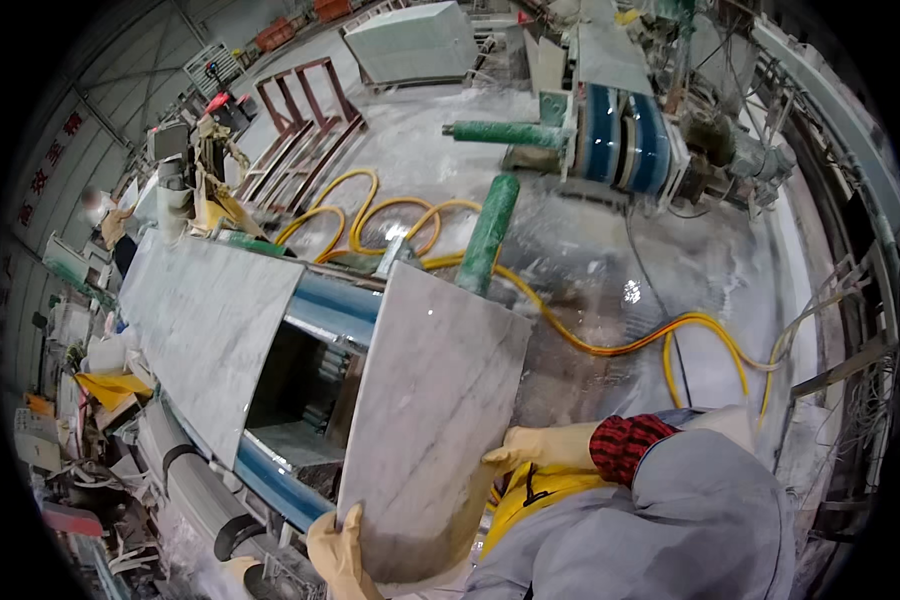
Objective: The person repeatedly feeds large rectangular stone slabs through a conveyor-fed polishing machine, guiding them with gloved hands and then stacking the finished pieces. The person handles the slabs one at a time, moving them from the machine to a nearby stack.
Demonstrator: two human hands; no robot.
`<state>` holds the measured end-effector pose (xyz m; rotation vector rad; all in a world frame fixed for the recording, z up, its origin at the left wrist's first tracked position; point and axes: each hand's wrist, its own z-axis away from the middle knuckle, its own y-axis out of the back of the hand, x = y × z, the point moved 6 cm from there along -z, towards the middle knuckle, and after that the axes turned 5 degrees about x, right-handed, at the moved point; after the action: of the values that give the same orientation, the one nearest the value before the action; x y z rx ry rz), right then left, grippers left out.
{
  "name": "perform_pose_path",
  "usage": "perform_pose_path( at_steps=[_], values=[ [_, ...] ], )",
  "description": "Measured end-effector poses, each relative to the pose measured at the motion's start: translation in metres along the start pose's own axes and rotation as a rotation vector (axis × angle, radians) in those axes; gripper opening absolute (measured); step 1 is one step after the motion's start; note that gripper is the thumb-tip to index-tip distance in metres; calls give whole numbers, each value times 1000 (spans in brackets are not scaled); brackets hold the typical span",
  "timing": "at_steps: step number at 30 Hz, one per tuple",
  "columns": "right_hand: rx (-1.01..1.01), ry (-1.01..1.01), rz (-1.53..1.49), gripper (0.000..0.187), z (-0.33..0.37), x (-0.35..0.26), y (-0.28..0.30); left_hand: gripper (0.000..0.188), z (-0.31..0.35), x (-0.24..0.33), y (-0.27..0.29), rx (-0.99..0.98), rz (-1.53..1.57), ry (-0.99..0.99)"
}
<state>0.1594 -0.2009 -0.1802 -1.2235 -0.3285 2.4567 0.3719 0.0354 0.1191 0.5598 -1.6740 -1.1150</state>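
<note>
Slab point(435, 400): white, grey-veined marble rectangle, centre, beside the paired glossy blue belts point(342, 300).
Left hand point(338, 558): cream-gloved, seven o'clock, thumb and fingers clasping the slab's edge.
Right hand point(520, 445): cream-gloved, four o'clock, fingers at the opposite edge; from here I cannot tell how closed.
Ten o'clock: second veined marble slab point(210, 320).
One o'clock: green cylinder point(488, 235).
Two o'clock: looped yellow hose point(610, 351).

Slab point(435, 400) white, grey-veined; hose point(610, 351) yellow; cuff point(625, 450) red-black checked
</note>
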Motion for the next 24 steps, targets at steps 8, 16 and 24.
perform_pose_path(
  at_steps=[8,16,24],
  values=[
    [534,157,176,63,128,-111,23,44,1,6,9,140,252,-35],
    [796,517,237,64,229,-228,143,44,-60,143,-69,164,814,-49],
    [1191,685,43,48,320,-299,350,41,-128,356,-237,-149,877,-72]
  ],
)
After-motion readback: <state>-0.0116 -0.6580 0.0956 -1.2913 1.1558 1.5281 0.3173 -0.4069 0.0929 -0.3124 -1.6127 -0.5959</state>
